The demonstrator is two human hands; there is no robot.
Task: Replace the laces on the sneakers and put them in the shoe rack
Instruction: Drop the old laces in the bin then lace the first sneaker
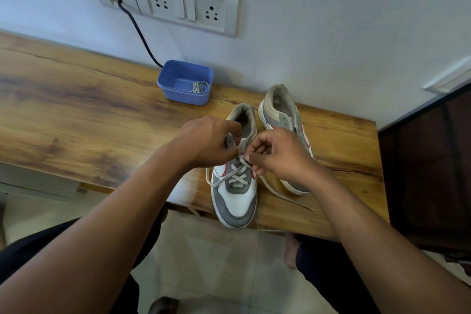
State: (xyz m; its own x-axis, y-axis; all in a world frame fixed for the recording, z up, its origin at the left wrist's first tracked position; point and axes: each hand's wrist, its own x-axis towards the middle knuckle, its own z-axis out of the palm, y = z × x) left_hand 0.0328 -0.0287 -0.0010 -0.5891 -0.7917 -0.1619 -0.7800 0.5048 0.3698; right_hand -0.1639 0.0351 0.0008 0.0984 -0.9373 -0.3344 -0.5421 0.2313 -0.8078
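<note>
Two sneakers stand side by side towards the right end of the wooden worktop (pixel 76 99), heels to the wall and toes to the near edge. The near sneaker (pixel 237 201), white with grey and red panels, sits with its toe right at the near edge. The second sneaker (pixel 277 107) is just beside it on the right, set a little further back and partly hidden by the right hand (pixel 277 153). The left hand (pixel 206 140) is over the near sneaker's opening, its fingers (pixel 224 125) curled and pinching the left eyelet flap. The right hand's fingers (pixel 257 144) are curled and pinching the grey lace (pixel 235 173) by the upper eyelets. Below the hands the lace crosses itself over the tongue in a few rows. One loose end (pixel 288 197) trails off to the right across the worktop towards the near edge, and the other loops out past the sneaker's left side. Back against the wall, left of the sneakers and well apart from them, a blue tub (pixel 186 97) holds a coiled lace (pixel 199 86) in its right-hand corner. On the wall above is a socket panel (pixel 187 7), and a black cable (pixel 140 33) runs down from the plate beside it to behind the tub. A dark cabinet (pixel 428 160) stands past the worktop's right end.
</note>
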